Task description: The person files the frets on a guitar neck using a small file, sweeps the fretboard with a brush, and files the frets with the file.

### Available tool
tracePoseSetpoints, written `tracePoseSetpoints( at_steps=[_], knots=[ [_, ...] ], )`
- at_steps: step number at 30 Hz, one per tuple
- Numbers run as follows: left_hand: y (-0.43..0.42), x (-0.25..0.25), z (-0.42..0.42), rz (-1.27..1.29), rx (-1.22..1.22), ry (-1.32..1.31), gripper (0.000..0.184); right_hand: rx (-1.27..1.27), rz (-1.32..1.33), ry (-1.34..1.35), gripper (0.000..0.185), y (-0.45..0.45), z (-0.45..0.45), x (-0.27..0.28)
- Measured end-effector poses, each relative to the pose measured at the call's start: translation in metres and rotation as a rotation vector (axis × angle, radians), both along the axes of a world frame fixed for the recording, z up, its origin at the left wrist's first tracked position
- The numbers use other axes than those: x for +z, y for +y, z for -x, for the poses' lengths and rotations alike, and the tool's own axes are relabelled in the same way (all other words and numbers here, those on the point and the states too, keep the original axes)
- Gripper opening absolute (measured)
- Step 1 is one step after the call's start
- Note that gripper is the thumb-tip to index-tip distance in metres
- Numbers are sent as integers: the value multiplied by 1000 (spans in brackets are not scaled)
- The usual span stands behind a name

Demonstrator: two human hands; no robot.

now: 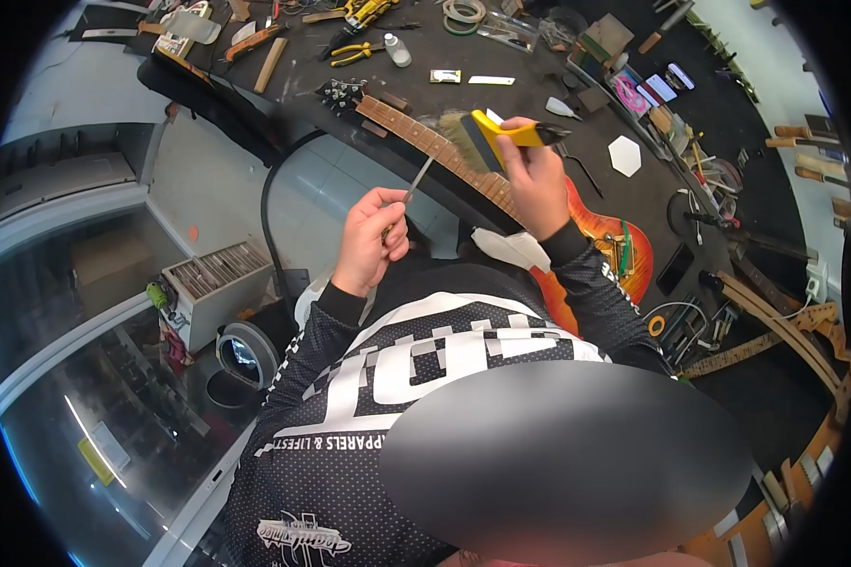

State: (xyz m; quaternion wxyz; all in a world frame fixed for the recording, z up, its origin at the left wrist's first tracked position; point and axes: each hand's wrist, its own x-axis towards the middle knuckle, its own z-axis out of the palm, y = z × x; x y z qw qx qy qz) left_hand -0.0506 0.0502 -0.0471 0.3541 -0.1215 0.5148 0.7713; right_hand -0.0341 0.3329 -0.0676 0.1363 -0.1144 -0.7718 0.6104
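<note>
Orange-and-red electric guitar [639, 248] lies on the dark surface [529, 47], its body beside and partly beneath the right forearm. Its brown wooden fretboard [414, 134] extends diagonally past the fingers of both hands. The black headstock [341, 94] is beyond the left fingers, toward the far side.

Left hand [373, 236]: fingers closed, gripping a slim metal tool [419, 180]. The tool tip points at the near edge of the fretboard; contact cannot be determined.

Right hand [536, 184]: fingers closed around a flat brush with a yellow handle and pale bristles [490, 140]. The bristles are over the fretboard, ahead of the left fingers and to the left of the right fingers.

A white cloth-like item [511, 248] is located below the right fingers, beside the guitar. A white hexagonal piece [624, 156] is to the right of the right fingers. Beyond the fingers of both hands are yellow-and-black pliers [355, 54], a small white bottle [397, 50] just beside them, and a flat white strip [492, 80].
</note>
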Motion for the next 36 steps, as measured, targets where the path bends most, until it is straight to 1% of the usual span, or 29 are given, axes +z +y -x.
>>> tracePoseSetpoints(
  at_steps=[3,6,7,9,10,12,16,18,22,24,25,27,28,29,31,34,35,36],
  knots=[
    [-1,4,2,-39,57,-88,16,113,154,68,21,-9,-14,6],
    [3,3,3,-111,59,-142,17,254,325,41,23,-25,-20,10],
    [3,3,2,-142,50,-156,17,237,151,30,23,-19,-15,6],
    [2,10,-1,-127,-2,-146,15,198,-194,6,24,1,-1,-6],
    [2,13,-1,-120,-27,-138,15,121,-119,-54,24,7,1,-1],
    [2,14,-1,-90,-6,-121,14,68,2,69,22,10,2,4],
    [8,8,-4,0,17,-126,15,216,345,99,20,-20,-18,33],
    [7,11,-2,6,70,-100,15,331,154,180,21,-29,-21,23],
    [-11,12,-1,-27,119,-83,14,330,24,73,22,-8,-23,20],
    [-14,13,-3,9,88,-72,14,321,-57,8,23,3,-23,23],
    [-13,14,-4,25,72,-67,14,287,-40,67,22,1,-22,16],
    [-4,15,-8,76,9,-50,15,218,153,219,20,-20,-18,22],
    [-1,16,-9,104,-23,-40,15,219,189,228,20,-23,-18,23],
    [-2,18,-8,82,18,-33,15,221,224,237,20,-26,-17,24],
    [-6,24,-6,40,95,-19,15,296,170,117,20,-19,-23,22],
    [-22,24,-4,5,149,37,15,342,1,-33,21,7,-29,20],
    [-25,25,-3,21,122,27,15,307,-47,37,22,10,-29,18],
    [-23,25,-4,43,100,7,16,268,23,59,21,10,-30,18]
  ],
)
